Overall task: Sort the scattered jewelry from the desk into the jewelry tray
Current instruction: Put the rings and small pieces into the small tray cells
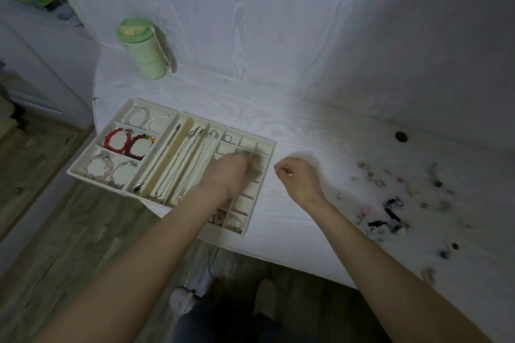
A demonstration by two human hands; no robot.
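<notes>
left hand [232, 172] curled over tray [267, 147] (blurred), right hand [296, 178] perhaps pinching

This is a room in a home, likely a bedroom or dressing corner. A white wood-grain tabletop [320, 131] stands against matching white wood-grain panelling [250, 22], over grey-brown wood-look plank flooring [41, 164]. A pale green lidded drinking bottle [143, 49] stands at the back, a cream compartmented jewelry tray [83, 168] holds bracelets and necklaces, and small personal trinkets [390, 203] lie scattered nearby.
</notes>
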